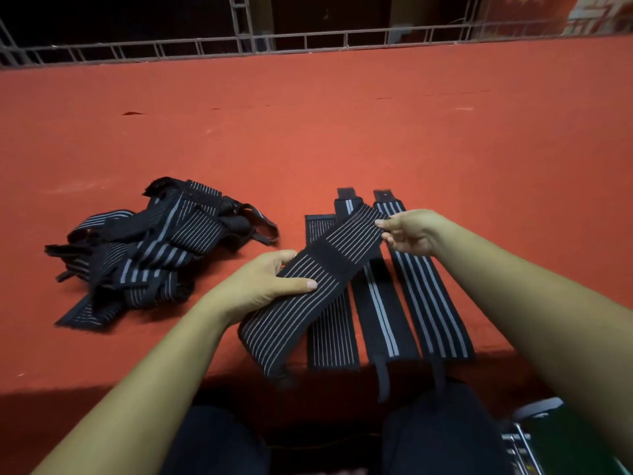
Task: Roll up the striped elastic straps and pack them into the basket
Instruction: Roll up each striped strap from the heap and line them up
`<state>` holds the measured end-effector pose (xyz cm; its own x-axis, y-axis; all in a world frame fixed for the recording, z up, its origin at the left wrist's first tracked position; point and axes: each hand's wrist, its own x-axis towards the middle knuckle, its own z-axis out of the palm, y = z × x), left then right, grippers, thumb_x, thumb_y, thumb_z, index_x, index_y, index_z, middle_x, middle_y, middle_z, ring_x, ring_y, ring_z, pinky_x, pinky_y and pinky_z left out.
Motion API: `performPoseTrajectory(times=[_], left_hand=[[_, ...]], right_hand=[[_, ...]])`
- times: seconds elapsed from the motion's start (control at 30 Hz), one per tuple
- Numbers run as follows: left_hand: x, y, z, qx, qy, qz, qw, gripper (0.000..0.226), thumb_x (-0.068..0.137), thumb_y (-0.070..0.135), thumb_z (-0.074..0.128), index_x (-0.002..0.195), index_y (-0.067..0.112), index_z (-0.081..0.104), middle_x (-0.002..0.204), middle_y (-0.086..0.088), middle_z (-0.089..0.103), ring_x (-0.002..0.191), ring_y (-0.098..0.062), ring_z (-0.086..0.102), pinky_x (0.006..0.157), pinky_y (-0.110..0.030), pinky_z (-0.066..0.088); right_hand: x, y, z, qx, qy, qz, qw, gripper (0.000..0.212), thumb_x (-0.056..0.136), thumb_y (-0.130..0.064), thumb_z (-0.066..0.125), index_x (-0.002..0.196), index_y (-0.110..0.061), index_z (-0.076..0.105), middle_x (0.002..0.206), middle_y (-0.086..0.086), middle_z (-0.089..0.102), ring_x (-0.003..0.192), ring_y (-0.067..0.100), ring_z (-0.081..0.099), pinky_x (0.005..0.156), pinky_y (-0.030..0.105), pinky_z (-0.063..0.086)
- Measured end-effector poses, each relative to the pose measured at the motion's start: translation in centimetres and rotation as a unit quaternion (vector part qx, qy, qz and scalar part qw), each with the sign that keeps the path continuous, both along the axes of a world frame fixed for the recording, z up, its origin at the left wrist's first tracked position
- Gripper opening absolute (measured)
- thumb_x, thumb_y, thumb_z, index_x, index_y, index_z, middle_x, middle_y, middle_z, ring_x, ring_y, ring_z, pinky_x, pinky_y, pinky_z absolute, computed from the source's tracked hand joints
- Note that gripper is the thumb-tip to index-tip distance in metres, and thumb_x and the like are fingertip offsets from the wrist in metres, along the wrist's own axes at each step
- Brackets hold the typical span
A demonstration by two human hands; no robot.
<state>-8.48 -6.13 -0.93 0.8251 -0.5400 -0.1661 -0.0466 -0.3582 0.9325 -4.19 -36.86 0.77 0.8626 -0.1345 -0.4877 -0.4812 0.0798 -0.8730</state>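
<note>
Red cloth covered the desk [342, 132], with a metal railing [308, 42] and darkness behind it. Both hands held 1 striped strap [308, 286] slantwise just above the surface. The left hand [263, 282] gripped it near the middle, thumb on top, and the right hand [411, 231] pinched its far end. Its near end drooped toward the desk's front edge. Beneath it lay 3 flat straps [380, 313] side by side, 2 with tabs overhanging that edge. A tangled pile [154, 248] sat apart to the left. No basket showed clearly; a wire object [520, 447] at the lower right might have been it, but I could not tell. Nothing looked rolled yet. I judged 3 risks: a loose first turn would let the elastic spring open, a skewed start would make the roll cone out, and the drooping end could catch the flat straps and drag them off the edge.
</note>
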Motion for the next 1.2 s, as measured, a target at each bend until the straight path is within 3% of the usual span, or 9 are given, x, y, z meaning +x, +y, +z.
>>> performPoseTrajectory(times=[0.27,0.37,0.43,0.5,0.57,0.67,0.83,0.97,1.2], left_hand=[[-0.8,-0.7,-2.2,-0.039,0.058,-0.024,0.997,0.046,0.082,0.035,0.08,0.122,0.018,0.065,0.121,-0.012,0.07,0.113,-0.033,0.066,0.102,-0.052,0.05],[-2.1,-1.3,-2.5,-0.078,0.099,-0.023,0.992,0.027,0.096,0.01,0.063,0.122,0.004,0.06,0.108,-0.014,0.073,0.091,-0.024,0.071,0.078,-0.03,0.058],[-2.9,-1.7,-3.0,-0.062,0.1,-0.034,0.992,0.025,0.101,0.008,0.054,0.122,-0.003,0.054,0.086,-0.015,0.069,0.06,-0.019,0.066,0.05,-0.023,0.05],[-3.2,-2.2,-3.6,-0.032,0.089,-0.044,0.994,0.025,0.104,0.009,0.048,0.118,-0.011,0.047,0.074,-0.016,0.064,0.045,-0.017,0.059,0.04,-0.019,0.039],[-3.7,-2.7,-4.1,-0.01,0.101,-0.055,0.993,0.021,0.104,0.01,0.048,0.113,-0.008,0.051,0.077,-0.016,0.067,0.049,-0.018,0.063,0.042,-0.019,0.042],[-4.3,-3.3,-4.9,0.012,0.112,-0.063,0.992,0.013,0.1,0.014,0.058,0.101,0.003,0.064,0.076,-0.006,0.07,0.056,-0.014,0.065,0.048,-0.019,0.047],[-3.9,-3.1,-5.9,0.156,-0.037,-0.064,0.985,0.036,0.089,0.022,0.074,0.058,0.016,0.058,0.053,0.014,0.051,0.05,-0.001,0.045,0.054,-0.02,0.036],[-4.1,-2.6,-6.7,0.188,-0.073,-0.045,0.978,0.03,0.081,0.024,0.082,0.092,0.008,0.059,0.062,0.01,0.053,0.051,-0.001,0.046,0.058,-0.026,0.04],[-5.0,-2.4,-7.8,0.204,-0.132,-0.02,0.97,0.101,0.082,0.028,0.081,0.152,0.03,0.009,0.073,0.005,0.065,0.063,-0.002,0.061,0.068,-0.023,0.051]], right_hand=[[1.9,-2.6,1.8,-0.156,-0.087,-0.143,0.973,0.024,0.091,0.001,0.068,0.089,-0.013,0.048,0.075,0.011,0.063,0.032,0.009,0.056,0.033,0.018,0.044],[2.5,-3.2,2.8,-0.136,-0.116,-0.171,0.969,0.019,0.095,0.003,0.061,0.103,-0.009,0.048,0.092,0.018,0.064,0.042,0.025,0.066,0.036,0.029,0.053],[3.2,-3.0,3.2,-0.159,-0.147,-0.164,0.962,0.021,0.097,0.002,0.058,0.11,-0.009,0.045,0.1,0.019,0.06,0.05,0.029,0.067,0.043,0.035,0.058],[3.7,-2.3,3.6,-0.193,-0.195,-0.147,0.95,0.017,0.098,0.0,0.056,0.106,-0.01,0.045,0.093,0.018,0.059,0.05,0.021,0.065,0.052,0.034,0.057],[4.2,-1.3,4.0,-0.223,-0.238,-0.124,0.937,0.017,0.097,0.001,0.057,0.094,-0.013,0.048,0.081,0.012,0.056,0.051,0.016,0.065,0.058,0.035,0.057],[4.5,0.4,4.6,-0.237,-0.278,-0.09,0.926,0.027,0.095,-0.001,0.06,0.079,-0.019,0.049,0.08,0.01,0.058,0.076,0.032,0.068,0.078,0.049,0.058],[4.7,2.7,4.6,-0.267,-0.311,-0.021,0.912,0.024,0.094,-0.003,0.062,0.08,-0.02,0.053,0.085,0.017,0.065,0.089,0.041,0.071,0.085,0.059,0.056],[4.8,3.9,4.2,-0.274,-0.32,0.017,0.907,0.012,0.095,-0.003,0.062,0.091,-0.012,0.055,0.088,0.02,0.066,0.086,0.036,0.07,0.082,0.061,0.056],[5.2,4.5,3.0,-0.252,-0.323,0.026,0.912,0.019,0.095,-0.004,0.062,0.083,-0.017,0.055,0.088,0.017,0.067,0.095,0.04,0.071,0.089,0.055,0.056]])
